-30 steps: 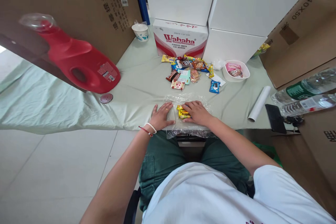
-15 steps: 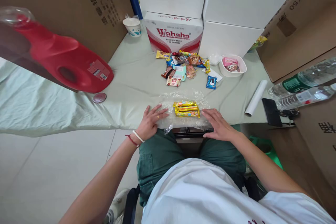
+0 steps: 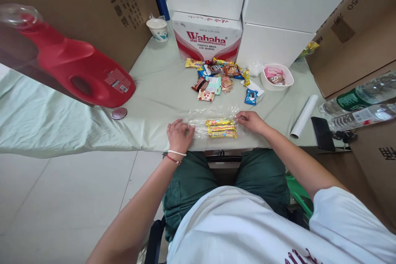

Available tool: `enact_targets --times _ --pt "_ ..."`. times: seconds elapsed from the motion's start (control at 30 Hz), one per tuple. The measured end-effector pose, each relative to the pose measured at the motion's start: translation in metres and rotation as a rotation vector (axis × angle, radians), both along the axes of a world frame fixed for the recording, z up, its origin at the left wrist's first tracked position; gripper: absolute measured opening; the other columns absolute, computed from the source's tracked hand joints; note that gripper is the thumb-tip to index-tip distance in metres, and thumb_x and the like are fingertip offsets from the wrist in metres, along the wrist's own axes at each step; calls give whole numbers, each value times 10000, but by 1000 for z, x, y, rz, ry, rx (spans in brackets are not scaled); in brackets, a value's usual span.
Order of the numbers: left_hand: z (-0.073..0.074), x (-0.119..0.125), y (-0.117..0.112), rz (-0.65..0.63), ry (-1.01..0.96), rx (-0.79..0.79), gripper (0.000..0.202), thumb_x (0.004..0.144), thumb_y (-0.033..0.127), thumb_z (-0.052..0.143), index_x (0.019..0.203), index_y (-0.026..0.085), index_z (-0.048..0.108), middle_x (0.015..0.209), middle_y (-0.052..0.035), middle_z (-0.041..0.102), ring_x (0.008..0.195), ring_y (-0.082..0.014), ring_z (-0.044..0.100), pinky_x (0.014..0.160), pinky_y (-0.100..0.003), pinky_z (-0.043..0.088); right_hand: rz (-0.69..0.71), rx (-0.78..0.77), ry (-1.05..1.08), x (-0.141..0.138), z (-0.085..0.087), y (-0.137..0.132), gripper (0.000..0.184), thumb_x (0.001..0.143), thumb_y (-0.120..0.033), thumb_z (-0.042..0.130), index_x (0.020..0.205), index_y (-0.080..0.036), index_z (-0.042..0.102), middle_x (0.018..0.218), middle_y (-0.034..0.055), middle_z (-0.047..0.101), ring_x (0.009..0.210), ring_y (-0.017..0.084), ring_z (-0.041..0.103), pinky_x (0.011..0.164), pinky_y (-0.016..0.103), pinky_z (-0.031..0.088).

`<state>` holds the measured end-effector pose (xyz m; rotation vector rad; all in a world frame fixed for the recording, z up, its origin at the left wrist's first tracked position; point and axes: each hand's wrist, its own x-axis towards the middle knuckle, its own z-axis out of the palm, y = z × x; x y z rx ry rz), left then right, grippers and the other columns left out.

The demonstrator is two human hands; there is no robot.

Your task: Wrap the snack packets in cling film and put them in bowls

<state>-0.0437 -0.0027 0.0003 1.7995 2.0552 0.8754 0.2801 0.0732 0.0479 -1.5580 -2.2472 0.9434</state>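
Observation:
Several yellow-wrapped snack sticks (image 3: 221,128) lie side by side near the table's front edge. Clear plastic film (image 3: 198,114) is spread under and around them, and part of it seems to lie over them. At the film's left side, my left hand (image 3: 180,136) has its fingers curled together in a pinch on it. My right hand (image 3: 251,121) pinches the film at the right end of the sticks, thumb and fingers closed. What lies beneath the fingertips is partly hidden.
Behind lies a pile of wrapped snacks (image 3: 213,76), beside a white bowl (image 3: 276,86) with packets. A Wahaha box (image 3: 207,37) stands at the back. Left are a red jug (image 3: 89,72) and a paper cup (image 3: 157,31); right, a white roll (image 3: 305,116) and plastic bottles (image 3: 355,99).
Both hands have gone from spread fingers to pinches on the film. My right hand has moved up and forward. The film's front edge has been lifted back from the table edge toward the sticks.

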Motion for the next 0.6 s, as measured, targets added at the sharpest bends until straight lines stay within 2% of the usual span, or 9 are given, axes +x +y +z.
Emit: enact_targets --times 0.07,0.17,0.27,0.33,0.37,0.4,0.5,0.57,0.6 --pt "0 0 11 81 33 -33 168 844 384 646 753 244 660 1048 -104 731 1339 -360 544 1222 -622 285 -29 -25 -205 0 2 8 302 914 -309 598 1130 -159 746 856 45 723 752 193 622 704 284 450" --pt "4 -3 13 178 59 -1 213 803 387 690 944 227 680 1217 -145 646 1364 -381 489 1190 -600 340 -47 115 -430 -2 13 19 368 927 -298 610 1255 -162 703 1057 132 719 903 264 637 761 338 475" --pt "14 -3 -8 291 81 121 325 849 366 644 1128 200 646 1264 -166 587 1334 -378 480 1168 -611 339 35 288 -408 -15 22 38 388 972 -317 566 1302 -146 675 1183 177 680 1066 322 594 916 415 475" --pt "21 5 -31 342 100 190 306 897 323 588 1161 181 646 1246 -183 578 1301 -387 485 1158 -641 304 151 317 -344 -31 21 52 448 966 -320 584 1370 -133 633 1267 184 652 1152 344 550 1013 454 438" --pt "23 12 -43 317 102 210 288 910 305 569 1154 184 662 1229 -184 586 1282 -393 492 1148 -652 291 204 308 -317 -41 19 59 506 952 -329 613 1417 -129 599 1321 187 631 1191 352 528 1040 463 422" --pt "25 20 -53 233 104 208 274 916 292 560 1142 204 686 1204 -172 609 1254 -388 510 1136 -648 290 244 287 -298 -51 15 65 586 931 -350 653 1464 -124 557 1355 190 616 1219 358 510 1049 465 415" --pt "29 49 -64 -220 130 126 330 923 267 549 1196 312 729 1196 -95 705 1163 -335 584 1060 -570 362 289 171 -290 -77 7 77 784 835 -391 784 1512 -110 506 1210 160 693 1182 350 531 983 414 437" --pt "30 64 -54 -406 155 43 420 943 242 510 1306 340 697 1317 -53 713 1156 -314 602 981 -526 409 279 59 -296 -88 8 80 660 816 -333 802 1408 -109 614 1002 102 732 1045 295 592 886 343 446" --pt "30 69 -46 -431 166 4 452 952 227 486 1348 330 679 1371 -46 699 1155 -313 605 948 -517 422 276 4 -286 -91 11 80 523 829 -291 782 1312 -116 684 932 74 731 961 256 611 838 309 441"
